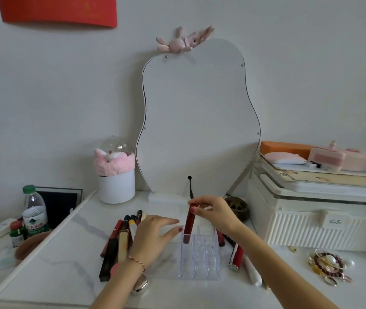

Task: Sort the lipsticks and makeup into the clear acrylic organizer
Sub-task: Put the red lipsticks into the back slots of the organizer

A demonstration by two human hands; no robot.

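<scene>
Right hand point(213, 211) is pinching the top of a red lipstick point(188, 226) and lowering it into a far-left slot of the organizer point(199, 259), which the left hand point(155, 233) is steadying with relaxed fingers; next, release upright; readable writing: only "KaS" on the white box point(311, 228).

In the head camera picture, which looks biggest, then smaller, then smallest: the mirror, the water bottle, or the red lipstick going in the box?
1. Mirror
2. Water bottle
3. Red lipstick, pinched by the right hand
</scene>
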